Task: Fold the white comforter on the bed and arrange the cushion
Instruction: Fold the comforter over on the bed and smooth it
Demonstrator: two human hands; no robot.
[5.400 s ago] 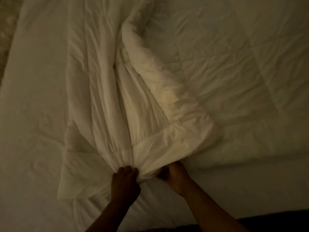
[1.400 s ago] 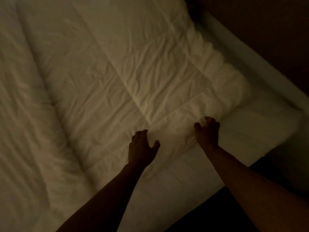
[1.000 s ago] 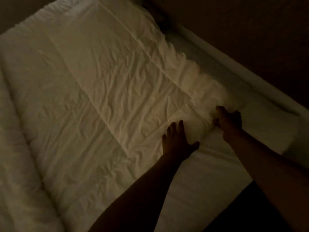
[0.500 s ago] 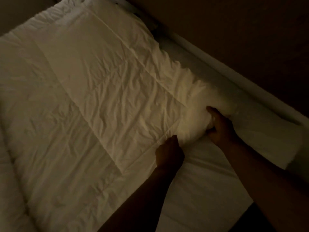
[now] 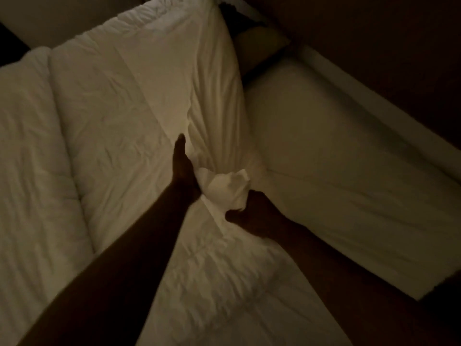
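The white comforter (image 5: 117,101) covers the left and middle of the bed in dim light. Its right edge is lifted and drawn into a bunch. My right hand (image 5: 252,216) grips that bunched corner of the comforter just right of centre. My left hand (image 5: 183,166) lies flat with straight fingers against the lifted fold, beside the bunch. A rounded, dim shape at the top, possibly the cushion (image 5: 259,43), sits in shadow beyond the comforter.
Bare white mattress sheet (image 5: 336,156) shows on the right where the comforter has come away. The bed's right edge (image 5: 374,96) meets a dark floor or wall. A thicker rolled part of the comforter (image 5: 27,151) lies along the left.
My right hand has pulled the comforter's right edge up and inward, baring the sheet. My left hand has opened out flat against the fold.
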